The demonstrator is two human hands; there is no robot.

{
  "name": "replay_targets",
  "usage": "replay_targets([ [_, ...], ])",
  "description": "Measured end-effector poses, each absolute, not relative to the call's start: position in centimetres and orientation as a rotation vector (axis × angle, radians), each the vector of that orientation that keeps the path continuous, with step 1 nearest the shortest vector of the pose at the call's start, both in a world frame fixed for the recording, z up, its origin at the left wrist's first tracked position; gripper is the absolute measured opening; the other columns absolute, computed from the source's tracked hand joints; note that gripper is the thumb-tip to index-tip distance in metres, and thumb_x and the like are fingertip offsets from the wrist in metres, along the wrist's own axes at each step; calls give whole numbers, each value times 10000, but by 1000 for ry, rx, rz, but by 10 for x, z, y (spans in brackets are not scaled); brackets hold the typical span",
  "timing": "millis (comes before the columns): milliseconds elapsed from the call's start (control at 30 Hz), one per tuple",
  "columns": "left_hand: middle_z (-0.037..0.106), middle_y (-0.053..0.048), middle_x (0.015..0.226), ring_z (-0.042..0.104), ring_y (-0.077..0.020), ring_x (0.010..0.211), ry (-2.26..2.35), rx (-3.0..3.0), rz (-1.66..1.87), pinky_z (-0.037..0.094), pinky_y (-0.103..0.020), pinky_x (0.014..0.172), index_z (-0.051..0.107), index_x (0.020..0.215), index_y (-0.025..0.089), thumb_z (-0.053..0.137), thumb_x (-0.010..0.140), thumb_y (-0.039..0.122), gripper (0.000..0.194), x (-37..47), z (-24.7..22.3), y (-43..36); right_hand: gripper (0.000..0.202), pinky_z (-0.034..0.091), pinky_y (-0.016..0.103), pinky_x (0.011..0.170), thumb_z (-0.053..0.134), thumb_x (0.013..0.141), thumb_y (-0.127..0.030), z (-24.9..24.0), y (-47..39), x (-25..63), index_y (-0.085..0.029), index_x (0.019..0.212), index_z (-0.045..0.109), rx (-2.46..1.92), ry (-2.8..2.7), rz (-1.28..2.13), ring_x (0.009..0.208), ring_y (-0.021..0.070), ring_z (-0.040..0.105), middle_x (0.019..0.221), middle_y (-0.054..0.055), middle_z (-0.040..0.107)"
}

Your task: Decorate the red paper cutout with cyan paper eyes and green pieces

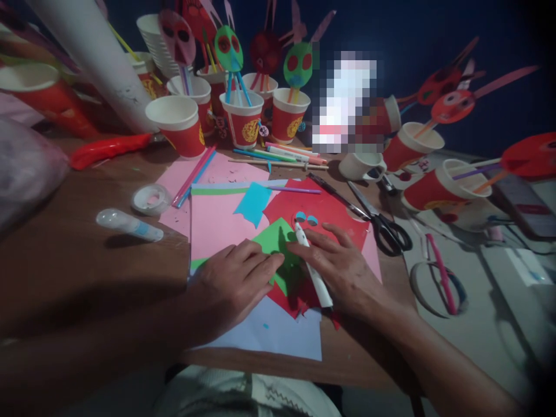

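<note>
A folded-looking piece of green paper (271, 236) lies on a red sheet (339, 200) in front of me. My left hand (241, 278) is at its left side, fingers closed and curled onto the green paper. My right hand (343, 266) has a white marker (316, 278) tucked between its thumb and fingers, the tip pointing away from me. Its fingertips rest on the red sheet and the green paper's right edge. Two small blue circles (306, 218) lie just beyond the marker tip. Pink sheets (217, 223) and a pale sheet (278, 336) spread underneath.
Scissors (388, 231) with black handles lie right of the papers, near a white cup (362, 166). Left are a tape roll (150, 200) and a glue bottle (129, 225). Red paper cups (243, 119) with paper figures line the back, with several markers (286, 153) before them.
</note>
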State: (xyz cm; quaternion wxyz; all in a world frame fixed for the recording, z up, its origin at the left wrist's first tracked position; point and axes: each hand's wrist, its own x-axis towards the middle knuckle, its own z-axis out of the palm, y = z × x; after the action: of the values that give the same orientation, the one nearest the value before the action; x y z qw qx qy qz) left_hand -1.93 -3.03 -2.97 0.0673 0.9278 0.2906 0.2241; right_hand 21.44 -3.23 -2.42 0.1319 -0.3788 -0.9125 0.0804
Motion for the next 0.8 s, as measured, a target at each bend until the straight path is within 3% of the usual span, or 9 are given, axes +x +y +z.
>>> replay_targets([
  [267, 609, -108, 966, 535, -223, 945, 941, 2757, 669, 507, -353, 753, 482, 1204, 89, 542, 861, 158, 355, -19, -30, -32, 332, 237, 497, 1060, 421, 889, -99, -27, -30, 215, -169, 1210, 471, -1116, -2641, 174, 1248, 250, 443, 1199, 90, 636],
  [400, 609, -109, 986, 534, -220, 962, 944, 2748, 669, 501, -355, 778, 489, 1201, 98, 539, 869, 168, 344, -18, -31, -33, 376, 255, 522, 1040, 497, 837, -108, -31, -28, 214, -156, 1209, 473, -1149, -2642, 150, 1232, 290, 449, 1150, 91, 659],
  [567, 603, -120, 1008, 531, -227, 971, 931, 2757, 648, 495, -360, 787, 488, 1203, 91, 536, 871, 180, 347, -18, -30, -32, 387, 305, 517, 1005, 488, 841, -108, -32, -24, 217, -164, 1222, 451, -1213, -2558, 111, 1219, 288, 463, 1241, 102, 607],
  [800, 575, -123, 1063, 529, -225, 1016, 943, 2606, 696, 478, -360, 833, 449, 1258, 109, 428, 867, 70, 393, -24, -28, -29, 335, 326, 488, 999, 474, 878, -127, -31, -24, 216, -170, 1209, 457, -1174, -2534, 141, 1174, 262, 496, 1186, 91, 639],
])
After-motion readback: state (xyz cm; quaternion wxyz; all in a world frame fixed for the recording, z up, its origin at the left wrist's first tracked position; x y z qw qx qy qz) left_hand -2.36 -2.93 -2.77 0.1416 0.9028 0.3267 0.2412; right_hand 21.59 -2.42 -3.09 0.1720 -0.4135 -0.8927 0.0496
